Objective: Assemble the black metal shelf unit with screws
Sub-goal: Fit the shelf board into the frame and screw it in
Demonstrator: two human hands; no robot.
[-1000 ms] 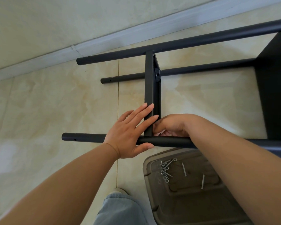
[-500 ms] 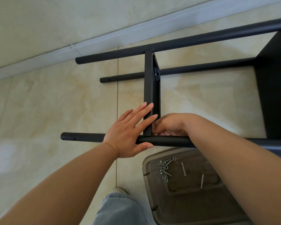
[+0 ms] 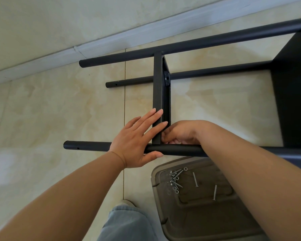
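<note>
Fastening shelf panel to near post; no visible change over the preceding second.

Black shelf unit (image 3: 207, 44) lay on its side on the tiled floor (image 3: 59, 105). Left hand (image 3: 137, 139) stayed flat, fingers straight, pressing the shelf panel (image 3: 157, 94) where it met the near post (image 3: 87, 146), thumb under the post. Right hand (image 3: 180, 133) stayed curled at the joint's inner corner; whether it pinched a screw could not be told, fingertips hidden. Spare screws (image 3: 176, 180) lay in the brown bin lid (image 3: 207, 214) below. Judgement: this joint was mid-fastening, not finished.
</note>
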